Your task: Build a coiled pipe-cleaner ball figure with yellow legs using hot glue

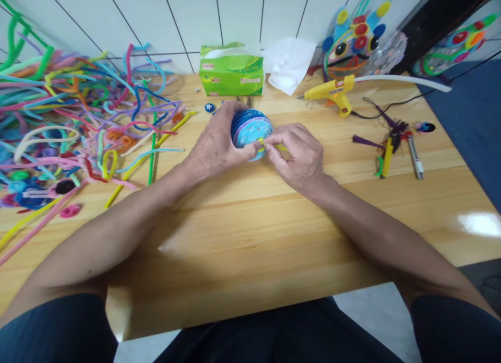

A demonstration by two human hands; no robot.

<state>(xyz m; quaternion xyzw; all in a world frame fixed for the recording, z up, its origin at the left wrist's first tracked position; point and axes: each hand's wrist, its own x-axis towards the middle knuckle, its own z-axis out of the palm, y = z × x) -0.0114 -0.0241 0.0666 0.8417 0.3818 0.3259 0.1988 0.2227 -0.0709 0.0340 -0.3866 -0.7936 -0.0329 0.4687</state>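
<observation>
My left hand (223,138) is wrapped round a rounded craft piece (250,128), banded in dark blue, purple and light blue. Its thumb presses near a small yellow patch on the side facing me. With thumb and forefinger, my right hand (299,151) pinches a yellow pipe cleaner (280,147) against that side of the piece. Part of the strip shows beyond the fingers, and the rest is covered by them. Behind the craft piece, the tips of a metal tool poke out; its kind is hidden.
Tangled pipe cleaners (97,107) cover the table's left side. A green tissue pack (231,73) stands at the back near a small blue button-like disc (210,107). To the right lie a yellow glue gun (332,94) with its cord, a pen (415,156) and decorated figures (354,44).
</observation>
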